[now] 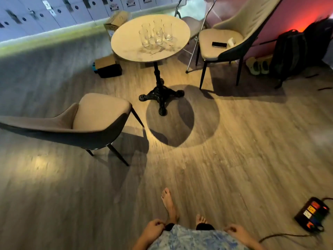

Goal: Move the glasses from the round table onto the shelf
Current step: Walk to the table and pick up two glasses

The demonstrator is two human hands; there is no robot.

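Observation:
Several tall clear glasses point(156, 33) stand upright in a cluster on the round marble-topped table point(129, 49), far ahead at the top centre. The table rests on a black cast-iron pedestal point(159, 91). My left hand point(154, 230) hangs by my hip at the bottom edge, fingers curled with nothing in them. My right hand point(237, 230) hangs on the other side, also curled and holding nothing. Both hands are far from the table. No shelf is in view.
A beige chair point(93, 114) stands left of the table, another point(221, 40) to its right holds a phone point(219, 44). Cardboard boxes point(115, 20) lie behind the table. A backpack point(290, 56) leans at right. A power strip point(311, 213) and cable lie on the floor.

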